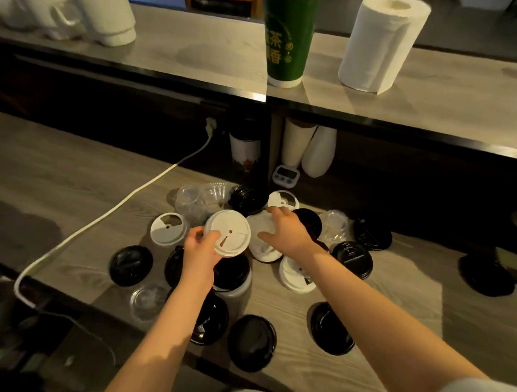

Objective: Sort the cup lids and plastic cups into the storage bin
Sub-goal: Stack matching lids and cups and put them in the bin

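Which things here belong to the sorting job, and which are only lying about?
Job: white lid in the left hand; white lids under the right hand; black lids; clear plastic cups.
Lying about: green cup; paper towel roll; timer; white cable; mugs.

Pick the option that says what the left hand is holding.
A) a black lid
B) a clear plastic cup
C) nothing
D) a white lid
D: the left hand grips a round white lid by its edge, thumb on the top face.
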The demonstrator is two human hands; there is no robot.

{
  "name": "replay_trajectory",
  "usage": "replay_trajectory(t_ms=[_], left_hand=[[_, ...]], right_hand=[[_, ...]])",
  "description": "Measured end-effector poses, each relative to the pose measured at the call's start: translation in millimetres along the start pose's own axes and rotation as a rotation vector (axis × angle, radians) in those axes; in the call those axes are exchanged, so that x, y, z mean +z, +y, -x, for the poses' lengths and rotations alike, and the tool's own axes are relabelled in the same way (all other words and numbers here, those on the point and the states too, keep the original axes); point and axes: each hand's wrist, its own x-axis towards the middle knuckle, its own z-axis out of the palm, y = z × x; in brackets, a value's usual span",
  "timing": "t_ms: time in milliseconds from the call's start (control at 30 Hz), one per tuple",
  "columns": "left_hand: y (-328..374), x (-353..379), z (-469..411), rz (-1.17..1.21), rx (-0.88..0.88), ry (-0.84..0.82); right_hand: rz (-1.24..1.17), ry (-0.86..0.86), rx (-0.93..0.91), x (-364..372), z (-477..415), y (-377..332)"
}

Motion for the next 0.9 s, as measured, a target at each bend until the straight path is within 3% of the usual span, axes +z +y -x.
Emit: replay_trajectory(t_ms=[133,233,467,700,900], left_hand=[[5,7,-9,0.014,0.014,0.026],[6,12,-13,0.031,0.002,0.033],[0,15,-16,0.031,-0.033,0.087],[-8,35,7,0.082,-0.176,-0.064],[-7,43,26,0.112,-0.254,-0.245]], right_hand=[[0.151,-0.096,0.064,14,-21,-4],[0.141,-0.07,0.069,20,-24,1],[-0.277,0.063,0.034,-4,6,26],[-0.736,0.172,-0.107,-31,52,14],[-0.58,0.21,-0.292,-13,62,4]])
